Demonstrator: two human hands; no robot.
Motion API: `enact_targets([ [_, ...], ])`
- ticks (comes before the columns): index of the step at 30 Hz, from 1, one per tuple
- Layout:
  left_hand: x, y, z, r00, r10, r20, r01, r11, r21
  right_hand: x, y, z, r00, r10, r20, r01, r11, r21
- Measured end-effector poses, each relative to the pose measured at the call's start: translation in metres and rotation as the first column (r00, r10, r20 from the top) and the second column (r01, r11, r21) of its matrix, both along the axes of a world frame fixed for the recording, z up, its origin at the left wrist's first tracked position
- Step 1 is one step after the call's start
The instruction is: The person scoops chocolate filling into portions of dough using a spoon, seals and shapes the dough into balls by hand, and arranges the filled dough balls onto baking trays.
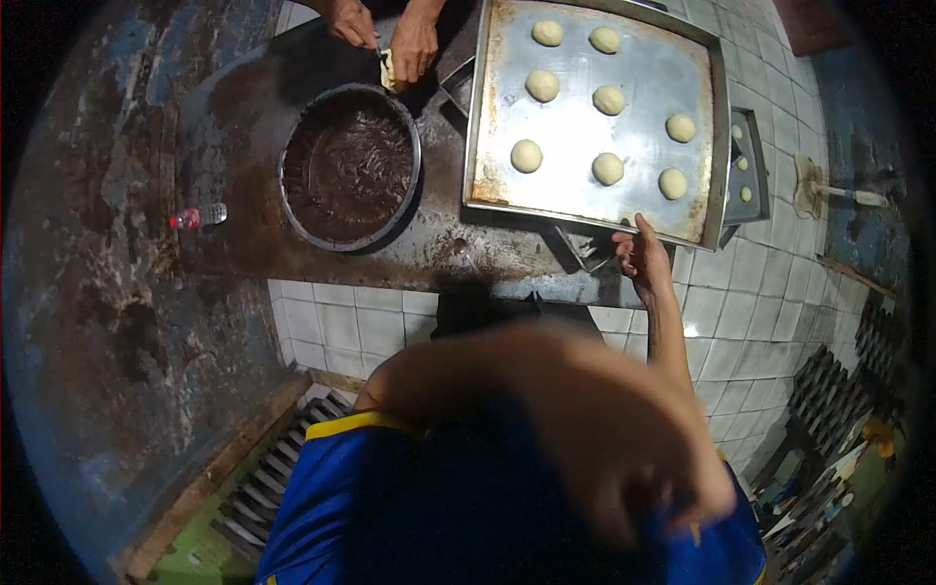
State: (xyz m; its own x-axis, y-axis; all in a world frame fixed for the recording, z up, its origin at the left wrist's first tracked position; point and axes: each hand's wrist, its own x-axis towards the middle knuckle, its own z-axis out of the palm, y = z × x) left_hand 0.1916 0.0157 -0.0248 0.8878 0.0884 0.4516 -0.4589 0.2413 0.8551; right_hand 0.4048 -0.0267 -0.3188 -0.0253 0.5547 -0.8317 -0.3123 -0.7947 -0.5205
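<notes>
My right hand (643,258) is at the front edge of a metal baking tray (575,200), its thumb over the rim and its curled fingers against the outer side. Several round pale dough balls (608,99) sit spaced apart on the tray. Across my body reaches my left arm, with my left hand (663,497) near my right sleeve; motion blur hides how its fingers are set. A round pan (418,180) of dark brown filling stands on the table to the left of the tray.
Another person's hands (414,44) work a piece of pale dough (389,70) with a thin tool behind the pan. A bottle with a red label (199,216) lies on the worn table (234,146). More trays (749,161) with dough balls sit beneath and right, beside a tiled wall (780,258).
</notes>
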Motion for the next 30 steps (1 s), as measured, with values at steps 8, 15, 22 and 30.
enact_targets([
  [8,-0.020,0.006,-0.243,0.222,0.942,-0.253,-0.016,0.263,0.965,-0.004,-0.029,0.022,0.794,0.244,0.557,-0.511,0.765,0.392],
  [15,-0.028,0.017,-0.248,0.396,0.918,-0.013,-0.186,0.094,0.978,-0.020,-0.055,0.006,0.299,0.070,0.952,-0.880,0.405,0.246],
  [22,-0.011,0.045,-0.141,0.330,0.937,0.113,-0.237,-0.034,0.971,0.020,-0.018,-0.033,0.294,-0.041,0.955,-0.771,0.580,0.262],
  [30,-0.004,0.049,-0.110,0.220,0.975,-0.039,-0.211,0.086,0.974,-0.032,0.079,-0.125,0.283,-0.251,0.926,-0.804,0.463,0.372],
])
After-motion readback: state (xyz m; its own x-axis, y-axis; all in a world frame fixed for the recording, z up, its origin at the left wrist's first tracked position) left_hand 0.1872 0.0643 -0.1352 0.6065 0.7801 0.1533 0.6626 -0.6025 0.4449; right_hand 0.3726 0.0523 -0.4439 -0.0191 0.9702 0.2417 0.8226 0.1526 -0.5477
